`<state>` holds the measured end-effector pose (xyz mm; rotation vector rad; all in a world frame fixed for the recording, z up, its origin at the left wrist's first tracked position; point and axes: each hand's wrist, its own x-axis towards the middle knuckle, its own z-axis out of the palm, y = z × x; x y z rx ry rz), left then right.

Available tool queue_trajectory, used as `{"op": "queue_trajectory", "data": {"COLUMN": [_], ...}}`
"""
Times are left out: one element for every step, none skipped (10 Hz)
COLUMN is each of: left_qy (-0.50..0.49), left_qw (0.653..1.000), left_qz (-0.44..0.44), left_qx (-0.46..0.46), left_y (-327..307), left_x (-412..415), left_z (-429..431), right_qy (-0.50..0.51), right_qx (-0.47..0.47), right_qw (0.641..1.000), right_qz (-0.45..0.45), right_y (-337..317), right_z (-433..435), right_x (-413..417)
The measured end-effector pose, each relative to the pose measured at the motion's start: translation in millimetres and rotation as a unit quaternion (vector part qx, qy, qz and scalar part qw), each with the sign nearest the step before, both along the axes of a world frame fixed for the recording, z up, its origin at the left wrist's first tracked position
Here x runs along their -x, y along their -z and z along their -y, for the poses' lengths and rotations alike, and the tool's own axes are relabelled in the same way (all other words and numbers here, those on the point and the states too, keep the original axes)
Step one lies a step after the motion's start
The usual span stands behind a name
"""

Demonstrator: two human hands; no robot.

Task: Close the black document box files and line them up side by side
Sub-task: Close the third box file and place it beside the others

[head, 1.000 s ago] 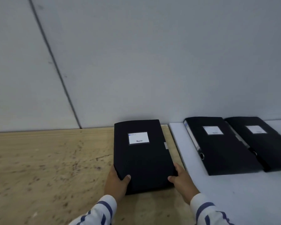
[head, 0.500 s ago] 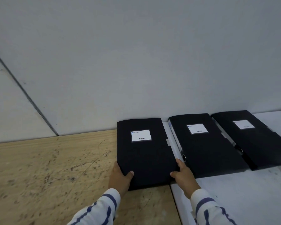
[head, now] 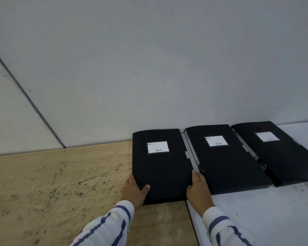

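Observation:
Three closed black box files with white labels lie flat in a row against the wall. The left box file [head: 160, 167] rests on the wooden surface, held at its near corners. My left hand [head: 134, 190] grips its near left corner, thumb on the lid. My right hand [head: 198, 190] grips its near right edge, in the narrow gap beside the middle box file [head: 224, 160]. The right box file [head: 277, 151] lies just beyond, its spine touching the middle one.
A scuffed wooden tabletop [head: 52, 192] spreads to the left. A white tabletop [head: 265, 213] carries the middle and right files. A plain grey wall [head: 149, 68] stands directly behind the files.
The left box file has slid right with both hands on it, closing the gap to the middle file. The view has shifted right as well.

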<state>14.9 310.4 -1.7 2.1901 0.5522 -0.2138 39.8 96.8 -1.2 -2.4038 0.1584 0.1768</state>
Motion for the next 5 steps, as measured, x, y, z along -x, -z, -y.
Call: {"op": "queue_trajectory", "data": {"left_qy": [0.011, 0.034, 0.058, 0.077, 0.087], "left_qw": [1.0, 0.998, 0.995, 0.992, 0.988], "left_qz": [0.015, 0.027, 0.023, 0.032, 0.055], "left_qx": [-0.02, -0.048, -0.075, -0.094, -0.113], "left_y": [-2, -6, -13, -18, -27], "left_x": [7, 18, 29, 41, 54], "left_z": [-1, -2, -3, -5, -4], "right_qy": [-0.024, -0.05, -0.08, -0.085, -0.09], "right_qx": [0.075, 0.08, 0.085, 0.054, 0.042], "right_qw": [0.996, 0.995, 0.993, 0.995, 0.994], "right_qz": [0.04, 0.022, 0.008, 0.01, 0.035], "right_y": [-1, -3, -8, -13, -21], "right_z": [-11, -21, -32, -44, -55], "right_x": [10, 21, 34, 47, 61]}}
